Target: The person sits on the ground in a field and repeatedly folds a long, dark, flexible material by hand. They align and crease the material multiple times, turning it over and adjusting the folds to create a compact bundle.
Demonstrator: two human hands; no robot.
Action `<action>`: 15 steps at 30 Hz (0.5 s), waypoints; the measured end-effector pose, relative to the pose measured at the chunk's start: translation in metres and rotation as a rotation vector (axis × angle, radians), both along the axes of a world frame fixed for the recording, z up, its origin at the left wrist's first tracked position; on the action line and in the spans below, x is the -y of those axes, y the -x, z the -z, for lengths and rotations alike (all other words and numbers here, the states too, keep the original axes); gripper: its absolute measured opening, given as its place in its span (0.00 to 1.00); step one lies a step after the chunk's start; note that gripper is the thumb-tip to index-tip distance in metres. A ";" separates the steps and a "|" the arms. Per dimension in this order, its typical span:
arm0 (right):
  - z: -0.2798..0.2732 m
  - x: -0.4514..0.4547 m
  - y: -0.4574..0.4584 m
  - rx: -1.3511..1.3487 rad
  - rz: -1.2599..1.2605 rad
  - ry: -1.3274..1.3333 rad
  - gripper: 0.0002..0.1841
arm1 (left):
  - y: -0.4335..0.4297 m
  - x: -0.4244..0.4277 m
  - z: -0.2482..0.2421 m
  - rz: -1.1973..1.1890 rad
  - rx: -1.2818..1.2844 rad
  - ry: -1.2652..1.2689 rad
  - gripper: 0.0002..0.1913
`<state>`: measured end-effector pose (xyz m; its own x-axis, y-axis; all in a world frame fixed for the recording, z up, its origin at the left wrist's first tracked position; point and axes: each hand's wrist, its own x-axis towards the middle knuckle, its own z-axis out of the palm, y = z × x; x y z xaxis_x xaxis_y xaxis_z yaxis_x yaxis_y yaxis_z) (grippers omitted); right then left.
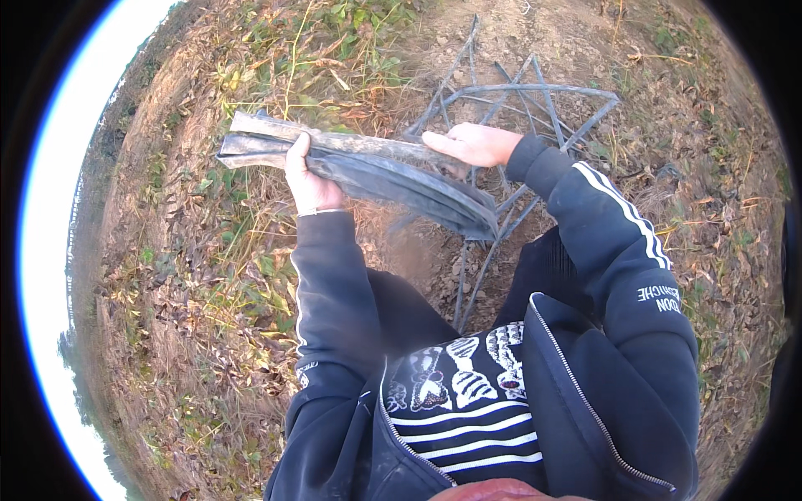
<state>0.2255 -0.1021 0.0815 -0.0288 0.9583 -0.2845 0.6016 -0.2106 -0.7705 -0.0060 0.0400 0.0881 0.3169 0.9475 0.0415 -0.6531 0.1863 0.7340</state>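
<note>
A long, flattened bundle of dark, dirty plastic strip or film [401, 178] lies folded in several layers across the view. Around its left part, a little in from the folded end, my left hand [313, 178] is closed, thumb on top. Farther right, my right hand [476, 144] rests at the bundle's upper edge, its fingers pointing left; what lies under its palm is hidden. A loose grey strip of the same look [539, 87] runs in angular loops beyond and beneath my right hand, and lengths of it hang down between my knees.
Dry soil [507, 31] with small clods lies under the strips. Green and yellowing low plants [250, 75] and dead leaves [207, 332] cover the ground to the left, and more dry plants [720, 219] stand at the right.
</note>
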 end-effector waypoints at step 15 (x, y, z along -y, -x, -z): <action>0.013 0.020 -0.017 0.430 -0.280 -0.146 0.37 | 0.008 -0.021 0.012 -0.245 -0.046 0.022 0.17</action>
<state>0.2425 -0.1221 0.0689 -0.1993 0.9611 -0.1914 0.8876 0.0943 -0.4509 -0.0144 0.0610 0.0760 0.0787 0.9968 0.0113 -0.6470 0.0425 0.7613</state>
